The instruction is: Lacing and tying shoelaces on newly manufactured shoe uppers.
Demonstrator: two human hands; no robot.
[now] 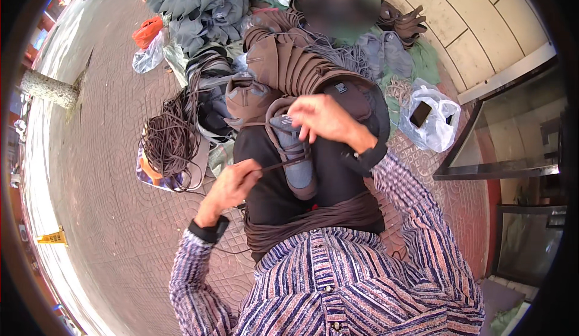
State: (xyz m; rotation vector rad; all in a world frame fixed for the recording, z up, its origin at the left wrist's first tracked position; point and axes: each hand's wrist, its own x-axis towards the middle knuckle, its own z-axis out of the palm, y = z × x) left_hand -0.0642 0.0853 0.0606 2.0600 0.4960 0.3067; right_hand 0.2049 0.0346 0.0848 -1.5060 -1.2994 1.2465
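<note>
A blue-grey and brown shoe lies on my lap, its toe toward me. My left hand is left of the toe and pinches a dark brown shoelace, which runs taut to the shoe's eyelets. My right hand is over the collar and tongue, fingers curled; whatever they pinch is hidden. A loop of lace hangs along the shoe's left side. Just beyond it sits a brown and grey shoe. More brown laces lie bundled across my waist.
Stacked brown shoe pieces curve beyond my knees, with grey pieces farther off. A heap of brown laces is at left. On the right, a phone lies on a plastic bag, near a glass-paned frame and a tiled wall.
</note>
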